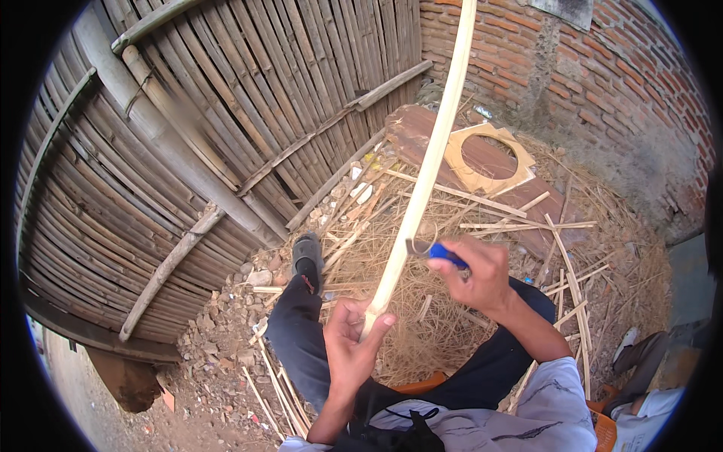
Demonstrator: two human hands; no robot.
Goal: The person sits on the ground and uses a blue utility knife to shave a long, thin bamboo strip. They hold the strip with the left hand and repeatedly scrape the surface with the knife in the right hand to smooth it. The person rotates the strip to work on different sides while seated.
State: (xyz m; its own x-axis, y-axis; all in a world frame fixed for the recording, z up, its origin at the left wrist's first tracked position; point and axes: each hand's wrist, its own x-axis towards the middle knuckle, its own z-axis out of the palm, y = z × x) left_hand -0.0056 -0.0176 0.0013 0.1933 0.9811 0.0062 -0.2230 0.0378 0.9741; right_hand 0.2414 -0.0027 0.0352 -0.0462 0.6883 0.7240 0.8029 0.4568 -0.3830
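Observation:
A long pale bamboo strip (428,177) slants up and away from me, past the top of the view. My left hand (354,343) is closed around its near end, thumb laid along it. In my right hand (482,275) is a knife with a blue handle (449,255). Its short dark blade (413,247) touches the strip's right edge, well above my left hand. A thin curled shaving (430,233) stands up beside the blade.
Shavings (422,316) cover the ground between my legs. Cut strips (572,286) lie to the right, others (275,388) at lower left. A brown board (422,132) bears a plywood piece with a round hole (454,162). Bamboo fence (248,98), brick wall (602,83); another person's leg (644,361) at right.

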